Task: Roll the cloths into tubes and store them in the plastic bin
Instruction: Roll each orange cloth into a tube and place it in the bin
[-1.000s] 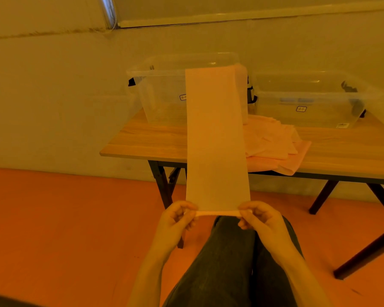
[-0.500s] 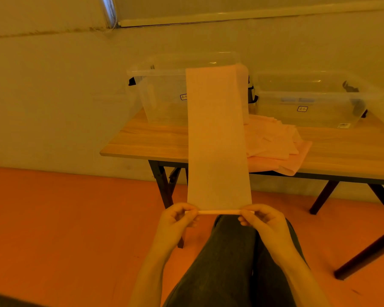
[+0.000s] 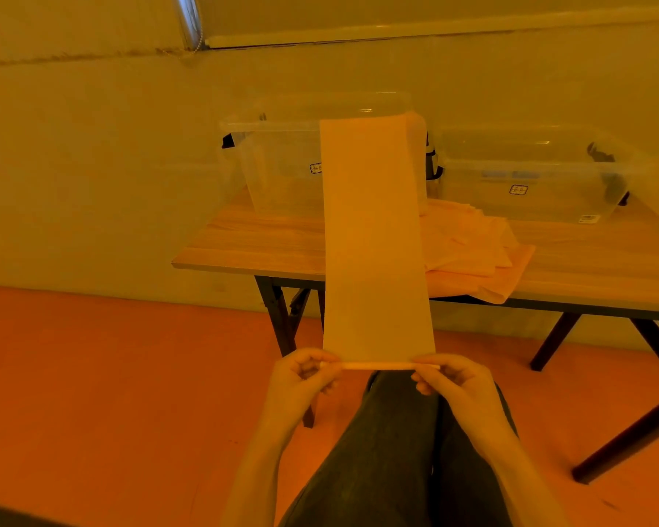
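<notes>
The person sits facing a wooden counter (image 3: 259, 237) with dark folding legs, knees in dark trousers (image 3: 389, 458) at the near centre of the view. A long, narrow cloth strip (image 3: 373, 237) is held stretched out in front of the body, its near end wound into a thin tight roll (image 3: 377, 365) running left to right between the two hands. The strip's far end reaches up in the view across the front of the left bin; whether it rests on the bin or the counter cannot be told.

The left hand (image 3: 301, 382) pinches the left end of the roll, fingers curled round it. The right hand (image 3: 457, 382) pinches the right end in the same way, thumb and fingertips closed on the roll. Each grip is narrow and holding cloth.

On the counter, at the far left, stands a tall clear plastic bin (image 3: 278, 165) with a small label on its front wall. To its right, just beside it, stands a lower clear plastic bin (image 3: 548, 192), also labelled, with dark latches at its ends. What either bin contains cannot be made out. Near the front edge of the counter, between the two bins and partly hidden by the strip, lies a loose pile of cloths (image 3: 472, 256), one corner hanging over the edge.

The floor (image 3: 111, 374) is orange-red; a plain wall (image 3: 92, 165) stands behind the counter.
</notes>
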